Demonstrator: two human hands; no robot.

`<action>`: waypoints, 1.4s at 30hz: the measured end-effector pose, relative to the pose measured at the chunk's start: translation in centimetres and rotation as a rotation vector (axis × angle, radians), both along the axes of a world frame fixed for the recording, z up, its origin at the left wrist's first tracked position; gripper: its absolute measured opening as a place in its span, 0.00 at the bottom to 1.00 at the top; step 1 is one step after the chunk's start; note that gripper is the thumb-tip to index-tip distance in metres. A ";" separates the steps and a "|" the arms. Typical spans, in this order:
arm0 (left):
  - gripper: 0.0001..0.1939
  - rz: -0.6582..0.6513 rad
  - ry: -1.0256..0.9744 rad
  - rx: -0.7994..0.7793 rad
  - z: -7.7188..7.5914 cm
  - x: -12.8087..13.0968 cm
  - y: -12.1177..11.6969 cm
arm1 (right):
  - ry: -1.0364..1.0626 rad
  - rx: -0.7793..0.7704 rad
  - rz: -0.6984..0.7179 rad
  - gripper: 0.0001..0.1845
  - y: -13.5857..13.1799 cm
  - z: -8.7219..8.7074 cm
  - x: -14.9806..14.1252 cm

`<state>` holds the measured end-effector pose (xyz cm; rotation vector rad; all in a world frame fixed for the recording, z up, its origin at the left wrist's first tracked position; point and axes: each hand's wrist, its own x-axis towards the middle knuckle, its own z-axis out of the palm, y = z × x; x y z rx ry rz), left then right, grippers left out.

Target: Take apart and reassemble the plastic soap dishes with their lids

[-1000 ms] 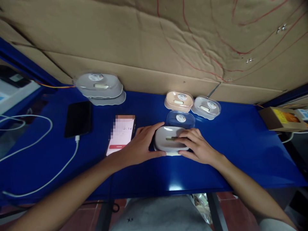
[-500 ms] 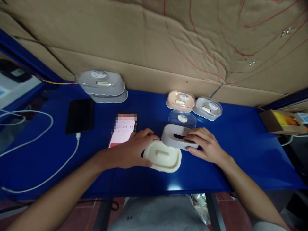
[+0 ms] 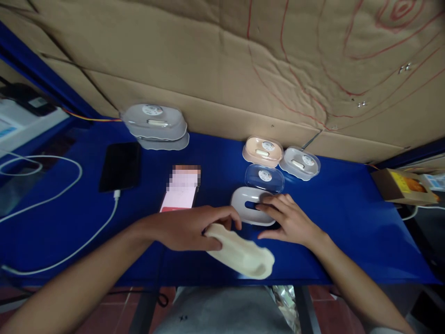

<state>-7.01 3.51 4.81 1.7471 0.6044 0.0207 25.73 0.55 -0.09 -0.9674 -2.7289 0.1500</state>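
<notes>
My left hand [image 3: 201, 229] pinches a cream plastic tray [image 3: 243, 255] with a wavy rim at its left end. The tray is tilted up off the table, its hollow side partly facing me. Beyond it, a pale grey oval soap-box base [image 3: 239, 204] with a long slot lies on the blue table. My right hand [image 3: 287, 218] rests over the right end of this grey base, fingers spread, their tips near the slot and the thumb apart from it. Just behind the base lies a clear lid [image 3: 255, 178] with a round sticker.
A peach lidded box [image 3: 259, 157] and a grey lidded box [image 3: 295, 165] stand by the cardboard wall [image 3: 174, 51]. Stacked grey boxes [image 3: 156, 123] are at the back left. A lit phone [image 3: 179, 192], a dark device [image 3: 120, 167] and a white cable [image 3: 100, 234] lie left.
My left hand has lifted the cream tray off the table and tipped it towards me. The grey base has gone from tilted to lying flat, and my right thumb has come away from it.
</notes>
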 end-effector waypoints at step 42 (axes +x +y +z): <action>0.15 0.889 -0.699 -0.806 -4.0 4.0 -0.8 | 0.239 0.144 -0.205 0.33 0.4 -1.6 -0.7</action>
